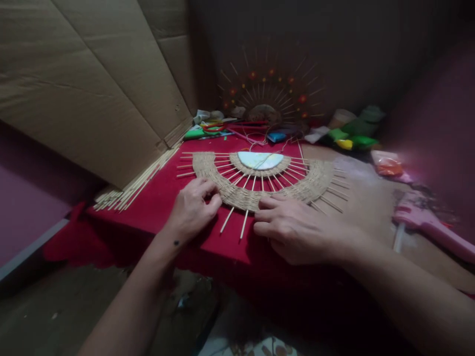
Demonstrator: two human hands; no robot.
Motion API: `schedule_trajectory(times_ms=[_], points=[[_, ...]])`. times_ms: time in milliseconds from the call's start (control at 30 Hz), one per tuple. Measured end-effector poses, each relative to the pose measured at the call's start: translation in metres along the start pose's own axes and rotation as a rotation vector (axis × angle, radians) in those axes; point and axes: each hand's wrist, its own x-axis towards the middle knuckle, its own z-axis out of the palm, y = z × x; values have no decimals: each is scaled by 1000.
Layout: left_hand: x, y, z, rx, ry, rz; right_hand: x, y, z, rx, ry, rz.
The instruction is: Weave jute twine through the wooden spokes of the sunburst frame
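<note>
A half-circle of woven twine and thin sticks (249, 198) lies on the red cloth, straight side away from me. Its small inner arch surrounds a pale half-disc (260, 159); sticks fan out from there through a wide outer twine band, their ends poking past its edge. My left hand (196, 205) pinches the band's lower left edge, thumb against curled fingers. At the lower right edge, my right hand (293, 225) has its fingers bent over the band and stick ends; its thumb is hidden. Two bare stick ends show between my hands.
Loose sticks (128, 190) lie in a bundle beside a leaning cardboard sheet (92, 84). Scissors (213, 127), a blue packet (276, 137) and green packets (363, 142) sit at the back, before a decorated stick fan (265, 94). A pink glue gun (426, 220) lies right.
</note>
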Motion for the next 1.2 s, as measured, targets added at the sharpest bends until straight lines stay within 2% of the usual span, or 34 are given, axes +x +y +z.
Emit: schedule_trajectory(times_ms=[100,200,300,400,500,567,633,700,800,900,1033,1200], points=[[-5,3,0,-122,-31,-45,-5,5,-6,39,-35,62],[-9,10,1,-200,-47,-54,-10,12,-11,55,-78,216],[-12,17,2,-248,-68,-34,-11,18,-13,52,-121,342],[-13,23,4,-259,-68,-35,-10,21,-18,108,-154,399],[-13,25,5,-259,-56,-40,-6,20,-24,121,-132,478],[-14,24,5,-253,-48,-34,-4,18,-24,110,-70,502],[-14,24,6,-250,-45,-30,-2,16,-18,138,-4,430],[-14,23,6,-247,-50,-31,0,14,-7,161,39,284],[-14,22,6,-239,-57,-35,2,8,7,-26,36,119],[-15,21,7,-225,-50,-29,5,1,10,-227,-31,-6],[-16,21,7,-226,-32,-27,7,-4,7,-330,-88,-51],[-17,20,6,-269,-36,-30,5,3,10,-326,-56,-53]])
